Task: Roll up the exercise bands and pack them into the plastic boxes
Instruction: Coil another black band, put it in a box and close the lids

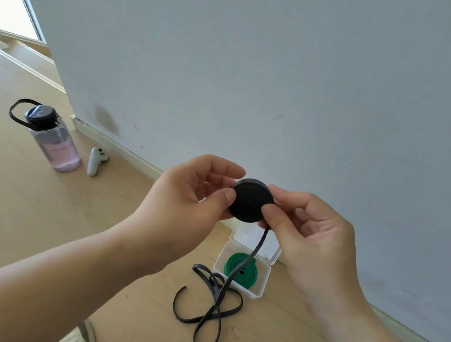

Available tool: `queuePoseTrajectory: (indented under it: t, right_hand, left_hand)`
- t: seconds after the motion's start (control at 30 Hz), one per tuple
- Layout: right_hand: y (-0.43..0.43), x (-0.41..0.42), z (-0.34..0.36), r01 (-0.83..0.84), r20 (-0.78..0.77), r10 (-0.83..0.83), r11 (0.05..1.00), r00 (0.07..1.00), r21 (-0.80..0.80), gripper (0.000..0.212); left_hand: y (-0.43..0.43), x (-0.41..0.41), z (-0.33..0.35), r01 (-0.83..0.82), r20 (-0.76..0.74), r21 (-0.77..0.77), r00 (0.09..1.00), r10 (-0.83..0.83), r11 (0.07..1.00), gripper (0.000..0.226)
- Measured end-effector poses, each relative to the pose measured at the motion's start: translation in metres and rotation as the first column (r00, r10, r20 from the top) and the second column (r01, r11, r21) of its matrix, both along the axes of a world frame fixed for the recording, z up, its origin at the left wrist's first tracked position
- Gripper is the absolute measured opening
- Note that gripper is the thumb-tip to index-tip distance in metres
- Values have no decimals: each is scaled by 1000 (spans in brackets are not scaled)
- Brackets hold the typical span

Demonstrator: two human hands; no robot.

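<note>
On the wooden floor (30,219), an open plastic box (254,292) stands against the wall, with a green band (232,261) already coiled inside. The left hand (188,194) and right hand (315,231) are close together, both pinching the black band roll (250,201) above the box. Rolling is judged in hand: a loose tail (211,310) hanging to the floor is yet to be wound in before packing.
</note>
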State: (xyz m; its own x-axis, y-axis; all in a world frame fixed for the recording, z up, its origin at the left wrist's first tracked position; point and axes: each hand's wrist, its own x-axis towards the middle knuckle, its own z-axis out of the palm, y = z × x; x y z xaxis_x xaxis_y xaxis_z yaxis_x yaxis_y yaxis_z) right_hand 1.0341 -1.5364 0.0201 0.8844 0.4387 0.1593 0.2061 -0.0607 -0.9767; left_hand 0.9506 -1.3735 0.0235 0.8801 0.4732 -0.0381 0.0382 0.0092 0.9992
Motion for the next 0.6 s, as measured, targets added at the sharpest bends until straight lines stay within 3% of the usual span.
queuePoseTrajectory:
  t: [0.07,0.17,0.3,0.4,0.47,0.53,0.6]
  right_hand:
    - [-1,0,-1,-2,68,6,998,998,-62,34]
    - [-2,0,-4,-19,256,75,977,964,-212,34]
    - [-2,-5,-5,-61,308,134,970,942,-235,34]
    - [-2,1,0,12,84,-6,997,996,-74,25]
    - [-3,4,2,35,-6,-35,999,999,-8,20]
    - [-1,2,4,10,-50,-9,999,999,32,24]
    - [0,0,3,-16,-59,19,998,998,54,29]
  left_hand:
    - [-2,-2,-1,39,-39,70,999,-36,997,22]
    - [-1,-6,-2,81,-47,457,997,-66,886,17]
    - [-1,-6,-5,143,-46,513,989,-139,846,30]
    - [-1,-3,-3,69,-66,368,997,-48,927,30]
    - [-1,0,-2,9,-31,137,1000,-5,990,25]
    - [-3,0,2,-20,0,-102,1000,20,995,18]
    - [-5,-1,4,-25,14,-247,999,29,969,12]
